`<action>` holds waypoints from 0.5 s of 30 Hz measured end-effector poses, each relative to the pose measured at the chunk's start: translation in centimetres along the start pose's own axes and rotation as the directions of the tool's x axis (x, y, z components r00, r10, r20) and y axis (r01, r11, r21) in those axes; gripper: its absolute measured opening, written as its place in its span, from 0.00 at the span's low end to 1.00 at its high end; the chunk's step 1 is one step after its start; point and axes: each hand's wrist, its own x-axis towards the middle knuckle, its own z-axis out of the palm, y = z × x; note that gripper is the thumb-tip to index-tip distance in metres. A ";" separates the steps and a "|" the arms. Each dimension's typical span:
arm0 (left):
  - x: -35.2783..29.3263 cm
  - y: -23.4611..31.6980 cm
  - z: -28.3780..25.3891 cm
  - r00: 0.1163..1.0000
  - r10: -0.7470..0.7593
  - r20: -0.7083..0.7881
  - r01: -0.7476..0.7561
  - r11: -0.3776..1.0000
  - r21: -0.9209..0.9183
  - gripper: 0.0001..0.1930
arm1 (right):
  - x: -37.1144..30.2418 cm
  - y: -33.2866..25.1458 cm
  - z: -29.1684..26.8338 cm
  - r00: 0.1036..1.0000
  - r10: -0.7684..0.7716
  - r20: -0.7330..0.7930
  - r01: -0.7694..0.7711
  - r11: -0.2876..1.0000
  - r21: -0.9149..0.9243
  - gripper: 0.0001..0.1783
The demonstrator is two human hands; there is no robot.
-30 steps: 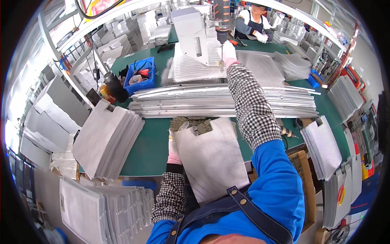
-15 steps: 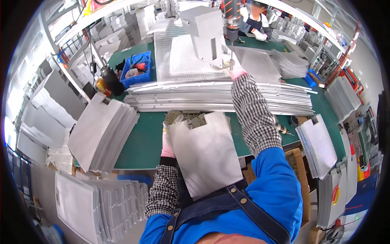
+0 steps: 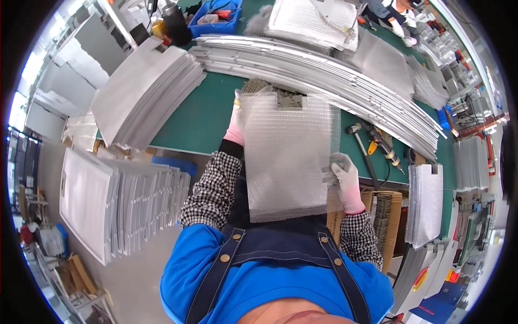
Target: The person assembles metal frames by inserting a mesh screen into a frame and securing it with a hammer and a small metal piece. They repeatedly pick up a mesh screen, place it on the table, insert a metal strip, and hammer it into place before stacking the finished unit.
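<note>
In front of my body a silver metal mesh sheet [image 3: 286,156] stands tilted up, with a square notch in its top edge. A second mesh layer seems to show along its right side. My left hand [image 3: 236,121], in a pale glove, grips the sheet's upper left edge; some of its fingers are hidden behind it. My right hand [image 3: 345,178], gloved too, is closed on the lower right edge. Just beyond the notch lies a heap of small greyish parts [image 3: 288,100], partly covered by the sheet.
Long metal strips [image 3: 302,62] lie across the green table [image 3: 178,121]. Stacks of panels stand left [image 3: 140,97] and right [image 3: 423,202]. A hammer [image 3: 364,151] and a power driver [image 3: 386,147] lie right. Beyond are a blue bin [image 3: 229,26] and a co-worker [image 3: 396,16].
My right hand has come back from the grey machine at the far side to the sheet's right edge. The view has tilted down and turned. My left hand keeps its hold.
</note>
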 end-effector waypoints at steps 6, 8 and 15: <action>-0.8 -0.1 2.3 0.999 0.009 0.039 -0.009 1.000 0.007 0.61 | 0.4 0.8 -0.2 0.999 0.035 0.002 -0.035 0.999 -0.013 0.17; -0.8 0.0 1.9 0.998 -0.004 0.065 0.006 0.999 -0.032 0.58 | 0.5 0.4 -0.1 0.999 0.050 0.012 -0.050 0.999 -0.015 0.17; -1.4 -0.5 3.2 0.999 0.017 -0.030 -0.014 0.996 0.084 0.52 | 0.4 0.3 -0.7 0.999 0.009 0.048 -0.004 0.996 -0.086 0.19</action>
